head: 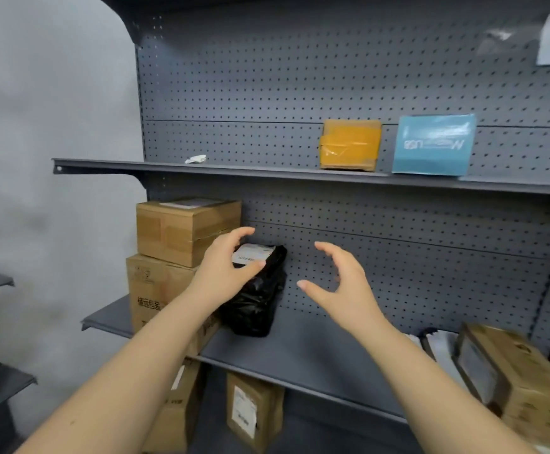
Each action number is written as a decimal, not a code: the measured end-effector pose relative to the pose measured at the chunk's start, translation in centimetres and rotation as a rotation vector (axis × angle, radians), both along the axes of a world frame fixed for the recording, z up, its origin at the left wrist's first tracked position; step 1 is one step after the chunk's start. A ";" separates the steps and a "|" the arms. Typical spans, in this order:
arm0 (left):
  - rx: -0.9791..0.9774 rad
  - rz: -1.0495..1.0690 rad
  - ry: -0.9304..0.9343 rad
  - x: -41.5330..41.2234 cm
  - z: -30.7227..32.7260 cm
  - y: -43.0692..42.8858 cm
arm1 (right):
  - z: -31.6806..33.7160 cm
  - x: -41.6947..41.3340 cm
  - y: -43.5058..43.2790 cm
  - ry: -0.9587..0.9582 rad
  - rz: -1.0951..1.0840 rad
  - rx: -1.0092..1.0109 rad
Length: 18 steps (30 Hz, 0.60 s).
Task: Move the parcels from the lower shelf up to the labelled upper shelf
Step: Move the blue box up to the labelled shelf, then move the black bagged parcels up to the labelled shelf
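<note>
A black poly mailer (256,296) with a white barcode label, its print too small to be read, is seen leaning against the stacked cardboard cartons (172,257) at the left of the lower shelf (303,352), bare shelf open to its right. Both hands are held empty with fingers spread and curled, the left hand (226,263) just in front of the mailer, the right hand (342,283) apart. On the upper shelf (234,168), a taped brown box (350,144) and an upside-down blue box (434,144) reading "USB" are set right of centre.

The bagged parcel (257,290) stands on the lower shelf (299,352), just right of two stacked cartons (175,257). Above it, up and right, two boxes (394,145) sit on the upper shelf (234,170).
</note>
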State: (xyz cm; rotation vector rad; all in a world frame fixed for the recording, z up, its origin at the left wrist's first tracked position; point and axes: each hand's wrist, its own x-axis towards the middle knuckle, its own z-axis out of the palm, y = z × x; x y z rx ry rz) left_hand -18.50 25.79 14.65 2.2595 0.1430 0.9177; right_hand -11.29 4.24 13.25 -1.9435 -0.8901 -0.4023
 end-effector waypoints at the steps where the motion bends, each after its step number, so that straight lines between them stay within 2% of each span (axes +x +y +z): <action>1: 0.009 0.024 0.032 0.3 -1.0 1.0 | -0.9 0.6 0.8 0.044 0.006 0.008; 10: -0.081 0.063 0.220 4.9 -7.1 6.6 | -7.0 5.5 8.8 0.315 0.061 0.046; 18: -0.033 0.045 0.251 9.7 -9.3 8.7 | -9.6 10.8 15.0 0.393 0.071 -0.011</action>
